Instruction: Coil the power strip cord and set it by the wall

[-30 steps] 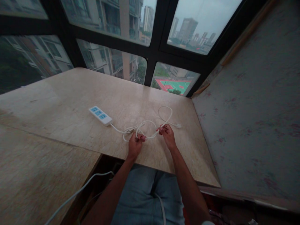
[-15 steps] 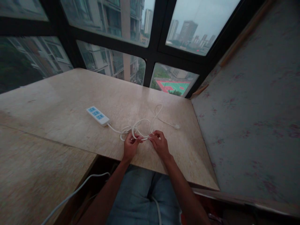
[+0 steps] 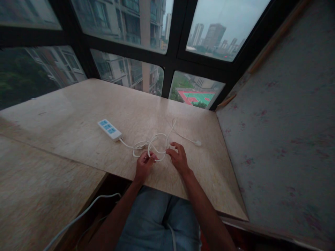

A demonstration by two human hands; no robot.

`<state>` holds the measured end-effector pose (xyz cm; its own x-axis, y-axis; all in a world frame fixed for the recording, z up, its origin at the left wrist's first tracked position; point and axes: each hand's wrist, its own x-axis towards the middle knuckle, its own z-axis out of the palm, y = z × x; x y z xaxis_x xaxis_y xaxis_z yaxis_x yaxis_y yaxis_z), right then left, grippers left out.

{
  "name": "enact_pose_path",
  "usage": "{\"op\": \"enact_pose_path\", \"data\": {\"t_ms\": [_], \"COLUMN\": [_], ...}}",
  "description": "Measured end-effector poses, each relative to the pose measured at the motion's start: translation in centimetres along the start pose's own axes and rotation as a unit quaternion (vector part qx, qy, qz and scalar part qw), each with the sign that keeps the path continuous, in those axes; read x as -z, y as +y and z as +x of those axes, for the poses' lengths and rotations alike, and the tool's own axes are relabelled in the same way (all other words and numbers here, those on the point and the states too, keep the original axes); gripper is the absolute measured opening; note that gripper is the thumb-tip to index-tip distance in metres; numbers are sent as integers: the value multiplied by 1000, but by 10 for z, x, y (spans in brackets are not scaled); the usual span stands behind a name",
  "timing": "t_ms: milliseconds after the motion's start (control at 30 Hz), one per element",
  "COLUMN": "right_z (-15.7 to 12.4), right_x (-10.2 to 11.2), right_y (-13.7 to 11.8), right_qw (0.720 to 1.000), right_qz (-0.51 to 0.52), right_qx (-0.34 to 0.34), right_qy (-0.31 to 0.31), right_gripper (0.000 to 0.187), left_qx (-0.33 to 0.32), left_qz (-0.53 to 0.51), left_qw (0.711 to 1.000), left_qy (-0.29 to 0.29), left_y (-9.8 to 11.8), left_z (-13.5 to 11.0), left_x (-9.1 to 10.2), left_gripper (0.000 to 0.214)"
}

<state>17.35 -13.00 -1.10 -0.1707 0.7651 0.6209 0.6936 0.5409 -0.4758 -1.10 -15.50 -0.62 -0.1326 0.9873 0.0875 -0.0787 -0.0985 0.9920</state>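
Note:
A white power strip (image 3: 110, 130) with blue socket faces lies on the stone-like ledge. Its white power cord (image 3: 157, 134) runs right into loose loops and ends in a plug (image 3: 198, 143). My left hand (image 3: 146, 161) pinches the near side of a loop between thumb and fingers, close to the ledge's front edge. At the right side of that loop is my right hand (image 3: 178, 155). Its thumb and forefinger are parted next to the cord, and whether the thumb tip touches it is hard to tell.
Dark-framed windows (image 3: 167, 80) border the ledge (image 3: 125, 104) at the back. A flower-patterned wall (image 3: 277, 139) closes the right side. Another pale cable (image 3: 81, 216) hangs below the ledge at lower left, and my jeans (image 3: 157, 216) show beneath its front edge.
My hands have drawn slightly apart. The right thumb and forefinger have spread from the cord, while the left keeps its pinch; the loop between them has widened downward.

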Motion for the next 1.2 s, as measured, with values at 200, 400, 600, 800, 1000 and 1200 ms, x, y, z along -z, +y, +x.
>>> {"op": "enact_pose_path", "data": {"t_ms": [200,400,600,800,1000,1200], "right_z": [1,4,2,-1,1,3], "right_x": [0,0,-5,-9,-3,-2], "right_y": [1,-4,-8,-12,-14,-16], "right_qw": [998,995,993,988,987,982], "right_qz": [-15,17,71,122,138,157], "right_qx": [47,56,26,7,2,-11], "right_qy": [42,77,88,92,86,104], "right_gripper": [13,11,12,10,8,6], "left_qx": [34,120,-86,-293,-123,-47], "left_qz": [14,97,348,368,539,553], "left_qw": [999,988,927,881,832,830], "left_qy": [-13,6,106,-58,-34,-53], "left_y": [12,30,48,56,32,33], "left_z": [-20,-31,-46,-68,-40,-23], "left_x": [18,47,50,-10,-37,-31], "left_gripper": [35,45,34,18,38,31]}}
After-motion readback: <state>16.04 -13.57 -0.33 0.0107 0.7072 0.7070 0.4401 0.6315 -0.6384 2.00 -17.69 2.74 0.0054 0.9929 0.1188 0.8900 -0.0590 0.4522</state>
